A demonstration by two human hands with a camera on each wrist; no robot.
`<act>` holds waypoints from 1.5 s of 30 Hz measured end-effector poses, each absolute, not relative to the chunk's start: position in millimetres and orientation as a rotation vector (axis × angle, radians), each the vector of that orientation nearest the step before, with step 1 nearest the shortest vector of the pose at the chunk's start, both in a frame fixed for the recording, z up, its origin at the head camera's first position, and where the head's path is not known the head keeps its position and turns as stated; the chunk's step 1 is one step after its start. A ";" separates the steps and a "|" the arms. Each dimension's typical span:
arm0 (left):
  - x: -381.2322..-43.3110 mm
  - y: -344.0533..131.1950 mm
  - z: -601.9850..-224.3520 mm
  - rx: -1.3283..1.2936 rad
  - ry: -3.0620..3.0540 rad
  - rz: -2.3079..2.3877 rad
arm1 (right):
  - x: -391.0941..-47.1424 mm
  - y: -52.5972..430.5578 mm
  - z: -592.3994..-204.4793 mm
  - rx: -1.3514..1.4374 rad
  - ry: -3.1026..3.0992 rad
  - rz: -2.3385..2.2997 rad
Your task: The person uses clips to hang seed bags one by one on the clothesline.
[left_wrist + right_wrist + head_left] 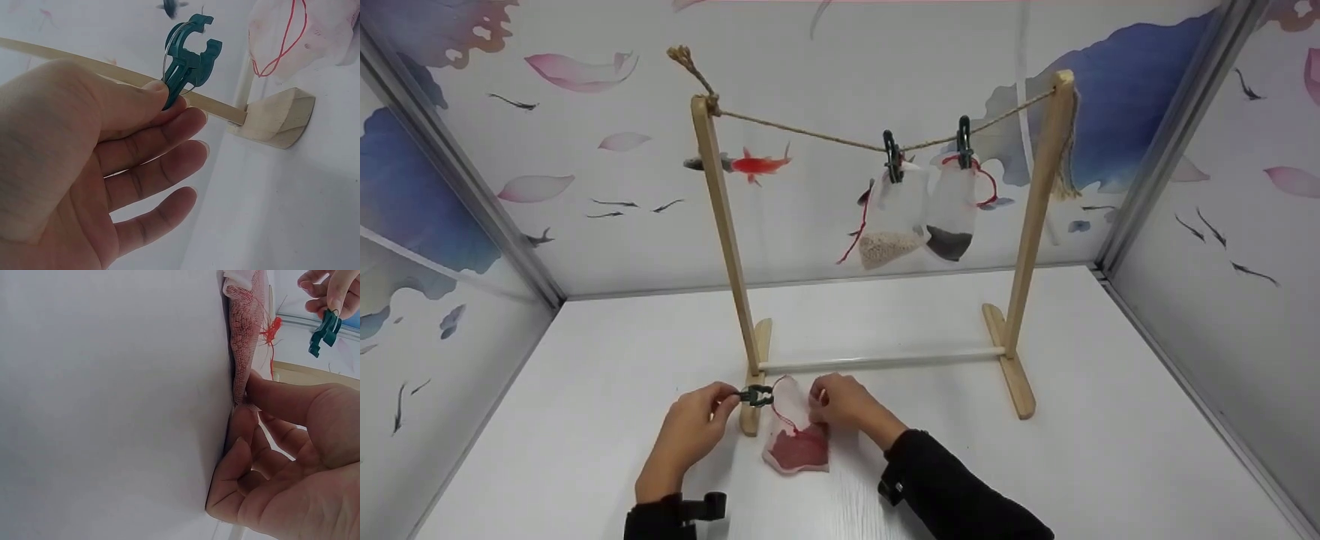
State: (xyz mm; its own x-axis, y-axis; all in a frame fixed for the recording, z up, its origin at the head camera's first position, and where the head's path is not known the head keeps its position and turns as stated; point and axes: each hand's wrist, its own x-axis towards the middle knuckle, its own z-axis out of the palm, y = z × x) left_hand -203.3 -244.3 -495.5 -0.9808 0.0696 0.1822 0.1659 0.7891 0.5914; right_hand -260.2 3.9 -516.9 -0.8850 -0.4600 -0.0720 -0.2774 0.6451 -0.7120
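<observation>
Between thumb and index finger, my left hand [691,424] pinches a dark green spring clip [188,56] by its handles. The clip's jaws stand apart, with nothing between them. Just right of it, a white mesh drawstring bag [799,442] with reddish contents lies on the table, a red cord looped across it. My right hand [847,401] pinches the bag's right edge between thumb and fingers; in the right wrist view the mesh [246,332] lies low against the table top.
Behind the hands stands a wooden frame [724,232] with a twine line [810,133]. Two black clips [893,157] hold a bag of pale grains [889,244] and a bag of dark grains [949,240] on it. A white crossbar [885,361] joins the wooden feet [1014,382].
</observation>
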 end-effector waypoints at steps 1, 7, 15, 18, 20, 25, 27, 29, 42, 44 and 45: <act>-203.2 -244.4 -495.4 -0.186 -2.828 -0.954 | -260.5 3.6 -517.8 -0.594 2.616 -1.078; -203.1 -245.2 -494.2 -0.174 -2.827 -0.980 | -263.3 7.3 -519.6 -0.578 2.596 -1.157; -202.3 -245.9 -492.5 -0.155 -2.832 -0.979 | -264.9 19.7 -522.6 -0.592 2.650 -1.373; -201.6 -245.0 -493.0 -0.153 -2.827 -0.981 | -264.3 22.9 -524.7 -0.613 2.710 -1.398; -201.1 -244.3 -492.8 -0.152 -2.819 -0.999 | -264.1 24.5 -524.5 -0.611 2.730 -1.416; -201.2 -240.1 -491.0 -0.182 -2.771 -0.997 | -266.4 25.9 -516.7 -0.649 2.695 -1.537; -200.9 -236.6 -488.3 -0.208 -2.740 -0.964 | -267.5 25.7 -510.9 -0.683 2.667 -1.598; -199.6 -232.2 -484.2 -0.237 -2.703 -0.929 | -268.4 25.2 -503.7 -0.717 2.649 -1.650; -198.8 -210.2 -442.1 -0.421 -2.503 -0.751 | -270.5 27.8 -458.7 -0.791 2.636 -1.819; -198.8 -207.4 -434.3 -0.468 -2.476 -0.720 | -270.3 29.6 -451.4 -0.797 2.641 -1.834; -199.2 -206.2 -430.4 -0.494 -2.462 -0.707 | -270.1 30.7 -447.4 -0.808 2.651 -1.837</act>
State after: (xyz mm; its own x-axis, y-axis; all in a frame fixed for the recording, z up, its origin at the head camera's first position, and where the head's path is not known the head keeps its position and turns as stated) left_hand -199.2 -206.2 -430.4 -0.7943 0.1952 0.5753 0.4707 0.7965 0.3795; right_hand -270.1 30.7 -447.4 -0.8660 -0.2837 0.4117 -0.4851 0.2774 -0.8293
